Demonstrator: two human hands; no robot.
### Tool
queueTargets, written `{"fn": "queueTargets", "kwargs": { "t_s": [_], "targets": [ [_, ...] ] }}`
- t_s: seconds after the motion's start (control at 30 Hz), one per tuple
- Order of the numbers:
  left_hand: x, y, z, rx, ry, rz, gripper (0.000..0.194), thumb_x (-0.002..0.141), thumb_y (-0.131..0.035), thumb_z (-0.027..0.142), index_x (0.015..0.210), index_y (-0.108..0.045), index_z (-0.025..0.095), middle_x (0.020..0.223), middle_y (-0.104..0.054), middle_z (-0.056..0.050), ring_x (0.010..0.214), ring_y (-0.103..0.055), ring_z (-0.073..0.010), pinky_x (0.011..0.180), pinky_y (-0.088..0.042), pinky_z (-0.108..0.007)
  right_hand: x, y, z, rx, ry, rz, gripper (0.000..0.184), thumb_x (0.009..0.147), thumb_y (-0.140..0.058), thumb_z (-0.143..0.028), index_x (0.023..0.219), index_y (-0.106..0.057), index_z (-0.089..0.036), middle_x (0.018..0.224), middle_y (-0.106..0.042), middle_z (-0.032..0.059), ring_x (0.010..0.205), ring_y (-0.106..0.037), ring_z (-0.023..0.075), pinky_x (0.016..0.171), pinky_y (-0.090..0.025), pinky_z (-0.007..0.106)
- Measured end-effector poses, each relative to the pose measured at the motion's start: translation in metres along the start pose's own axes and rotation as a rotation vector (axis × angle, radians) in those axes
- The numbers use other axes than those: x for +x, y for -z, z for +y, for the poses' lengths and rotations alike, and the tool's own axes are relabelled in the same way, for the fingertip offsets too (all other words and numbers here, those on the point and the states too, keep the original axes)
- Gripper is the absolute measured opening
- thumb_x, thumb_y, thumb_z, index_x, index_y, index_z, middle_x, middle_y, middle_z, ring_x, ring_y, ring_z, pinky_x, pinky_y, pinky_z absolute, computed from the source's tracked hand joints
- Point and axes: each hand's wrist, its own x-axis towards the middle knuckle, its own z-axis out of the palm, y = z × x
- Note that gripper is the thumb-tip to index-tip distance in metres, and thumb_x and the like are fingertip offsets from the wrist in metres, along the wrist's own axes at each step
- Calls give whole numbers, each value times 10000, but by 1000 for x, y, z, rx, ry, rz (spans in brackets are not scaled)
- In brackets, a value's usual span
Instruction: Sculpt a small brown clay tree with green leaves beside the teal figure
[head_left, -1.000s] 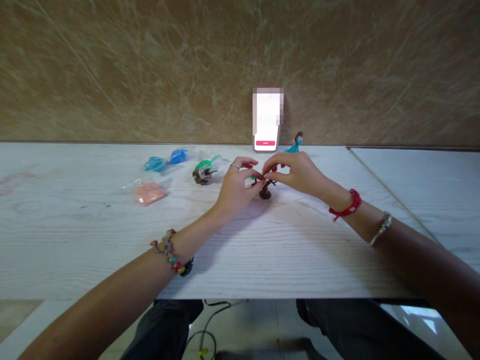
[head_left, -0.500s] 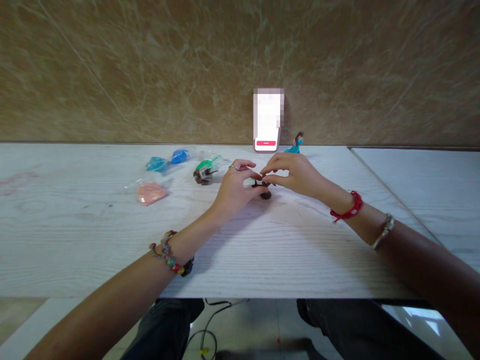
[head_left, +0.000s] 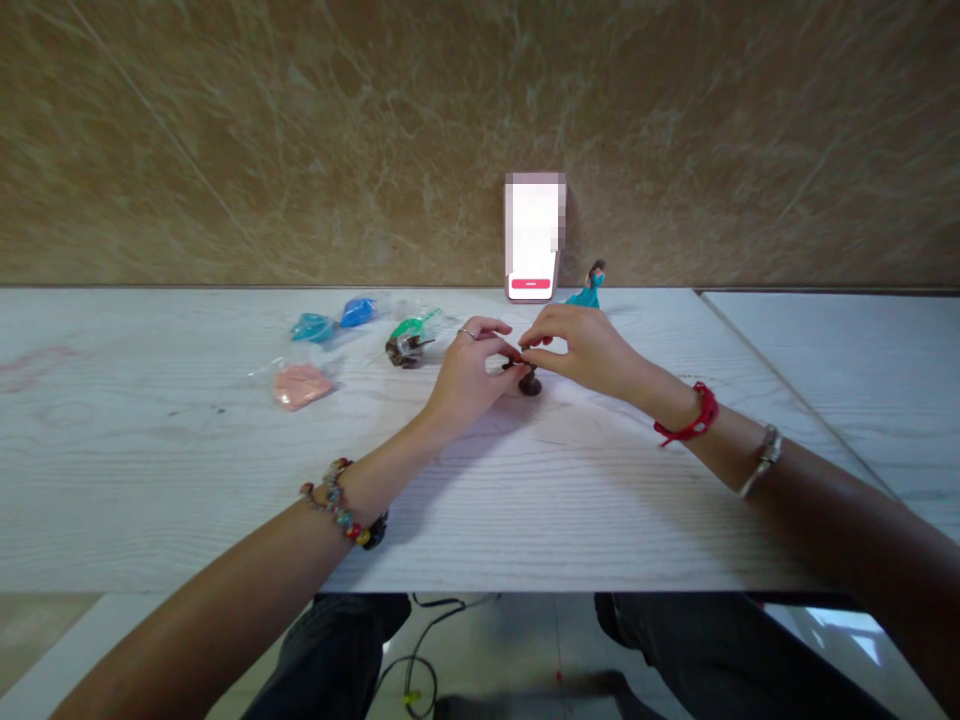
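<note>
Between my two hands, a small dark brown clay piece [head_left: 530, 385] with a rounded base rests on the table, and its upper part is partly hidden by fingers. My left hand [head_left: 469, 375] pinches the clay from the left with thumb and fingers, a ring on one finger. From the right, my right hand [head_left: 577, 345] has its thumb and index finger closed on the top of the same clay. A small figurine [head_left: 589, 290] in a teal dress with dark hair is just beyond my right hand.
A lit phone [head_left: 534, 240] leans on the marbled wall behind the hands. Left of them lie a brown clay lump [head_left: 405, 350] in its wrapper and bags of green [head_left: 411, 326], blue [head_left: 358, 312], teal [head_left: 313, 327] and peach clay [head_left: 301, 386]. The table's front edge is near my legs.
My right hand has shifted slightly left, and its fingers have moved a little at the top of the clay. The left hand holds almost the same pose.
</note>
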Motion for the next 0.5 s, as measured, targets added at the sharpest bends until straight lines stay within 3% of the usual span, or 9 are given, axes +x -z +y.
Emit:
{"fn": "queueTargets", "kwargs": {
  "t_s": [0.23,0.5],
  "targets": [
    [0,-2,1,2,-13,-4,59,678,-658,202,729,-637,179,1012,-544,-50,905,-519,-156,731,-469,-306,4,2,-5,-37,-49,-77,131,743,-560,-179,733,-677,-121,725,-639,65,683,-529,137,622,-377,270],
    [-1,-1,2,19,-24,8,74,700,-644,246,713,-635,174,993,-547,-52,924,-521,-168,754,-467,-323,2,2,4,3,-56,-73,143,720,-623,-251,805,-695,-161,724,-636,37,657,-510,112,590,-352,241]
  ]
}}
